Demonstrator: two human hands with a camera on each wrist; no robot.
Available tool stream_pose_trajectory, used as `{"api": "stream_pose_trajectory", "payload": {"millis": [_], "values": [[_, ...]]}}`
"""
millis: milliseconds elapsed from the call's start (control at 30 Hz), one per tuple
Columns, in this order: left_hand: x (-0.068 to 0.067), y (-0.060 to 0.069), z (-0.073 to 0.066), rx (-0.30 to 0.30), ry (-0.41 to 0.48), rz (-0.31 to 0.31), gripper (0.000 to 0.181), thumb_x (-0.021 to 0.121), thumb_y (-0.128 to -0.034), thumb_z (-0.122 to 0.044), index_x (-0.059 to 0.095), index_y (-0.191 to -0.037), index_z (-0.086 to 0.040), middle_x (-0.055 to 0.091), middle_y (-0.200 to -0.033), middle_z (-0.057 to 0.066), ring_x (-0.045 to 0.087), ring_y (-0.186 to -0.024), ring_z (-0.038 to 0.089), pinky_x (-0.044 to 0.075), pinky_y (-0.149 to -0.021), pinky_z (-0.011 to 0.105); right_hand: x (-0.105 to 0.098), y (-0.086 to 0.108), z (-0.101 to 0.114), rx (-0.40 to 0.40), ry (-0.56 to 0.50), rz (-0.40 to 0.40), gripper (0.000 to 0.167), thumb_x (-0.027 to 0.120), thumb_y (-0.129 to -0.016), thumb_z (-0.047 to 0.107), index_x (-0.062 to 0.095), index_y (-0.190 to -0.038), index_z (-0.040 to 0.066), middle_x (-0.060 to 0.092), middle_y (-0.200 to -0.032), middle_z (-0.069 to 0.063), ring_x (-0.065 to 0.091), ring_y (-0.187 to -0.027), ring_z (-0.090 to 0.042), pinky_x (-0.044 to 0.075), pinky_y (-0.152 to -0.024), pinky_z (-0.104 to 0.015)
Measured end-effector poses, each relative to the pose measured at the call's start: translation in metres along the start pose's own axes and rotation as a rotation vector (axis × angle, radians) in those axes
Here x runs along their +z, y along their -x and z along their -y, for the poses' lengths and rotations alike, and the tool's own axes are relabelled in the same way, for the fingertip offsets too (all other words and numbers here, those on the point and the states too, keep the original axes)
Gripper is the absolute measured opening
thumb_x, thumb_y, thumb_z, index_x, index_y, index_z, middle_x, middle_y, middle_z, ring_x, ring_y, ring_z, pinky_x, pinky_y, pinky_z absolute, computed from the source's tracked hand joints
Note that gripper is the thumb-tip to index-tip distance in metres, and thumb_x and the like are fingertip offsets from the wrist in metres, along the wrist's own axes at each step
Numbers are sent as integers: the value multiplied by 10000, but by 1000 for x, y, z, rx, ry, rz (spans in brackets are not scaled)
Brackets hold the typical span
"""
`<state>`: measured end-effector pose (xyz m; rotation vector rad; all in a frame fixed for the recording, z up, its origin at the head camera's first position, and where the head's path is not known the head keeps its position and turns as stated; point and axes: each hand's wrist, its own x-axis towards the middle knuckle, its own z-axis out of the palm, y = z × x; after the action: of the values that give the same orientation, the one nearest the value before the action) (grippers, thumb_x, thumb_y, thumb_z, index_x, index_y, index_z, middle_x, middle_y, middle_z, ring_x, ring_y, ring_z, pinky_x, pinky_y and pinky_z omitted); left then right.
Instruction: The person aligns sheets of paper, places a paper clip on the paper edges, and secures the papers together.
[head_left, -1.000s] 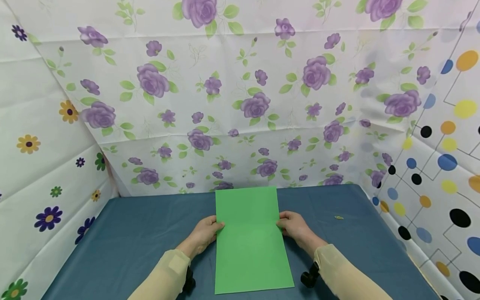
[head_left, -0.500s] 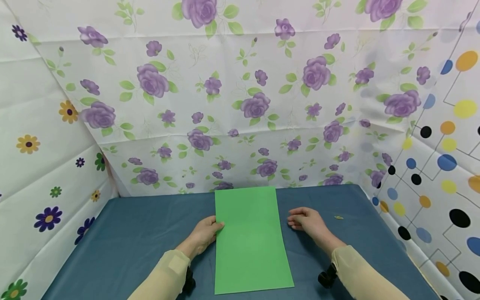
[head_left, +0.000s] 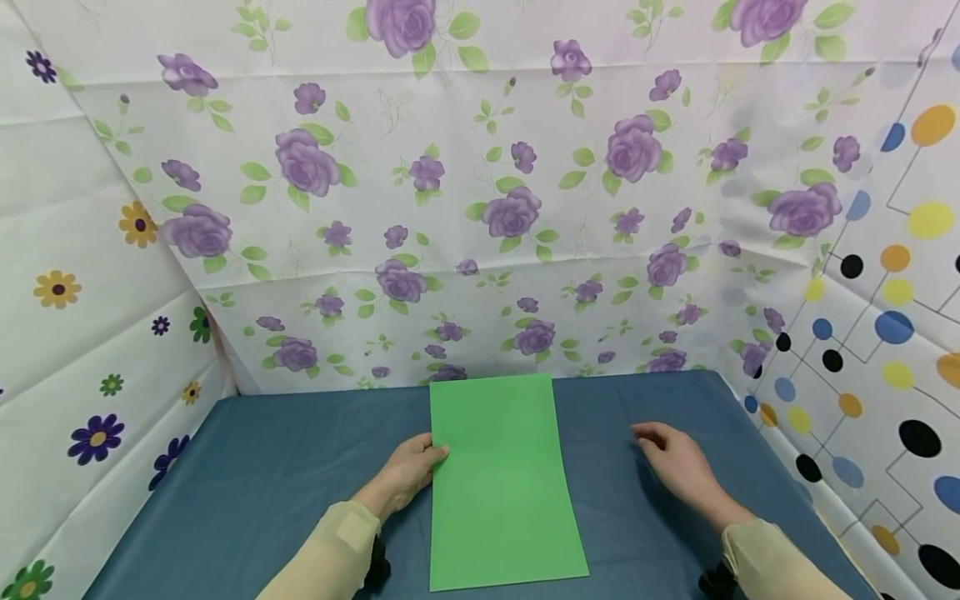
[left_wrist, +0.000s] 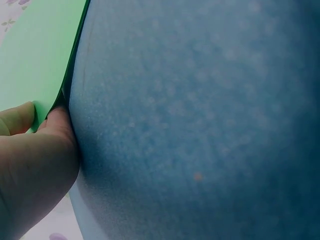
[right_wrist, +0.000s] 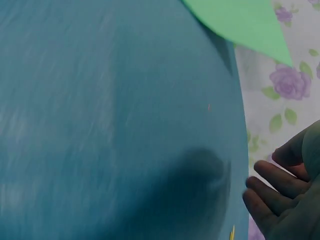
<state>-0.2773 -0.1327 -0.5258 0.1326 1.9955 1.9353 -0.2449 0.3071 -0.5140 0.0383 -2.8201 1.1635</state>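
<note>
A green sheet of paper (head_left: 501, 483) lies upright in front of the body in the head view. My left hand (head_left: 405, 473) pinches its left edge, thumb on top and fingers beneath; the left wrist view shows this hand (left_wrist: 40, 155) lifting the paper's edge (left_wrist: 40, 60) slightly. My right hand (head_left: 681, 468) is off the paper, to its right above the cloth, fingers loosely bent and holding nothing. A small yellow paper clip (right_wrist: 232, 233) shows at the bottom of the right wrist view, near that hand (right_wrist: 287, 192); in the head view the hand hides it.
A blue cloth (head_left: 300, 467) covers the table. Behind it hangs a white sheet with purple flowers (head_left: 512, 212). Flowered fabric (head_left: 97, 333) stands at the left, dotted fabric (head_left: 892, 375) at the right.
My right hand has let go of the paper's right edge and moved right, over where the paper clip was seen. My left hand and the paper have stayed in place.
</note>
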Motion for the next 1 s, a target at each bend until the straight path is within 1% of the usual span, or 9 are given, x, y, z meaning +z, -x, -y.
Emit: {"api": "stream_pose_trajectory", "payload": {"millis": [67, 100, 200, 233, 300, 367, 600, 867, 1000], "values": [[0, 0, 1, 3, -1, 6, 448, 478, -1105, -122, 414, -1492, 94, 576, -1361, 214, 641, -1131, 277, 547, -940, 421, -6, 4, -6, -26, 71, -13, 384, 527, -1083, 195, 581, -1438, 59, 596, -1388, -206, 662, -997, -331, 550, -739, -449], [0, 0, 1, 3, -2, 8, 447, 475, -1106, -122, 411, -1493, 94, 576, -1361, 214, 641, -1131, 276, 548, -938, 418, -9, 5, -9, -46, 113, -23, 405, 542, -1077, 199, 565, -1453, 50, 570, -1415, -233, 657, -1016, -360, 547, -752, -478], [0, 0, 1, 3, 0, 6, 443, 475, -1106, -120, 416, -1489, 93, 579, -1354, 217, 642, -1127, 283, 551, -931, 419, -18, 7, -19, -94, 232, -14, 528, 589, -1059, 246, 477, -1510, -6, 446, -1512, -299, 571, -1190, -469, 491, -891, -608], [0, 0, 1, 2, 1, 3, 441, 478, -1105, -119, 419, -1487, 93, 580, -1352, 218, 642, -1127, 288, 551, -931, 423, -21, 7, -23, -106, 271, -2, 581, 601, -1054, 270, 440, -1527, -28, 395, -1540, -316, 506, -1268, -503, 433, -974, -661], [0, -1, 1, 0, 1, 2, 439, 478, -1104, -117, 422, -1486, 91, 586, -1346, 209, 647, -1119, 278, 552, -929, 419, -26, 6, -31, -120, 342, 21, 691, 614, -1046, 342, 370, -1549, -63, 309, -1580, -334, 261, -1446, -537, 251, -1107, -720], [0, -1, 2, -2, -2, 3, 442, 479, -1104, -118, 419, -1489, 90, 584, -1353, 206, 646, -1123, 271, 550, -936, 421, -29, 6, -38, -107, 383, 56, 804, 602, -1035, 443, 306, -1567, -82, 243, -1604, -342, 177, -1471, -547, 162, -1126, -739], [0, 0, 1, -1, -15, 13, 470, 473, -1109, -138, 386, -1512, 88, 553, -1397, 216, 628, -1168, 274, 534, -972, 426, -33, 9, -62, -30, 422, 137, 1035, 485, -983, 704, 207, -1591, -86, 133, -1622, -363, 84, -1477, -569, 45, -1118, -763], [0, 0, 0, 3, -18, -5, 455, 476, -1105, -120, 400, -1493, 105, 550, -1389, 237, 616, -1181, 328, 526, -974, 469, -33, 15, -70, -17, 418, 219, 1041, 431, -981, 738, 221, -1590, -80, 128, -1633, -342, 86, -1479, -561, 17, -1118, -757], [0, 0, 1, 2, -20, -5, 454, 477, -1104, -118, 401, -1493, 102, 547, -1392, 237, 611, -1188, 339, 522, -979, 479, -29, 17, -69, -19, 418, 230, 1036, 428, -979, 743, 234, -1591, -71, 140, -1635, -333, 93, -1484, -552, 27, -1130, -746]]}}
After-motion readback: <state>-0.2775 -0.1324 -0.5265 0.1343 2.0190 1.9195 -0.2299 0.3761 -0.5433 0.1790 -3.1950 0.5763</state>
